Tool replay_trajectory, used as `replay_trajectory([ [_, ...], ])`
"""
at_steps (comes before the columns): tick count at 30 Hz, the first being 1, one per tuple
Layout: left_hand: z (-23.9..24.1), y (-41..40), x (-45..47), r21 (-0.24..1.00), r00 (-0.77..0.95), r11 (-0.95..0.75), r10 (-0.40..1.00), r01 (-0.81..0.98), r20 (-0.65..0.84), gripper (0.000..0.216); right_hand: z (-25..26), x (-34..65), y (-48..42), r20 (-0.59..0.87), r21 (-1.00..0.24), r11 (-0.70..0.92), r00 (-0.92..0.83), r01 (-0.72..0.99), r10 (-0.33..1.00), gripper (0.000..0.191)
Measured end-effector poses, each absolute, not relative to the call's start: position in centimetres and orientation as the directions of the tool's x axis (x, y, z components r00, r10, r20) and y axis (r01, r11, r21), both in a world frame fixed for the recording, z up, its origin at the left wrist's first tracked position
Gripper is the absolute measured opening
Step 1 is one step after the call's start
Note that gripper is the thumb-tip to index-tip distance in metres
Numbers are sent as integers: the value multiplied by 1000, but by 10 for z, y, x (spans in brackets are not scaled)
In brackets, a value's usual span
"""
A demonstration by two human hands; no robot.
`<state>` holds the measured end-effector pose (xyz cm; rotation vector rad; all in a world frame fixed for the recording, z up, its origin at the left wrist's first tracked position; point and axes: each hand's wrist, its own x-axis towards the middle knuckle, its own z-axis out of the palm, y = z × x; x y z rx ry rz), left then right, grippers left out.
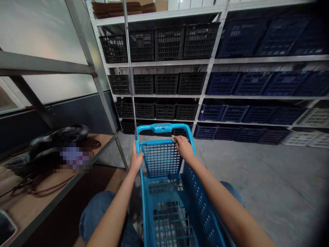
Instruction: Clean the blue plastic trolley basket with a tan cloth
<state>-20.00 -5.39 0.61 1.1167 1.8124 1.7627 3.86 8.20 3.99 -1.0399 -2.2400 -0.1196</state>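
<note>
A blue plastic shopping cart (pixel 164 190) stands between my knees, its handle bar (pixel 162 128) at the far end. My left hand (pixel 135 160) wraps round the cart's left rim, just below the foot of a thin metal pole (pixel 131 80) that rises from that corner. On the other side, my right hand (pixel 183 147) is closed over the top edge of the mesh panel (pixel 161 159), close to the right rail. Something small and pale shows at its fingertips; I cannot tell what it is. The cart's slatted bottom holds nothing that I can see.
White metal shelving (pixel 211 65) ahead carries black crates (pixel 168 43) and dark blue crates (pixel 226 82). White crates (pixel 295 137) stand low at right. A wooden shelf (pixel 58 188) on a metal frame at left holds a dark bag (pixel 48 147). Grey floor (pixel 269 171) lies on the right.
</note>
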Motion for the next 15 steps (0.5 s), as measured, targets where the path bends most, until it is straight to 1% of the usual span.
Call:
replay_trajectory([
  [1,6,-53,-199,956,-613,-104,747,274,257,90,38,36,79,604,-188,666,-450,722,658,31],
  [3,7,-52,-198,953,-611,-121,743,279,273,89,35,20,68,609,-165,683,-471,711,638,39],
  [5,7,-52,-198,947,-609,-134,737,292,292,89,33,-3,55,608,-110,755,-557,646,565,48],
  [7,6,-53,-199,948,-605,-125,744,293,285,88,34,-21,47,595,-65,834,-650,548,473,53],
  [9,6,-55,-201,951,-605,-117,748,286,274,86,37,-29,48,574,-72,879,-702,471,422,51],
  [10,5,-55,-202,951,-606,-124,746,283,277,82,38,-29,50,566,-91,887,-710,452,419,49],
  [13,4,-54,-213,950,-595,-170,747,260,297,68,41,-21,62,562,-139,875,-691,463,455,39],
  [15,8,-47,-224,963,-593,-160,762,216,260,63,42,-18,66,567,-140,861,-673,489,474,34],
])
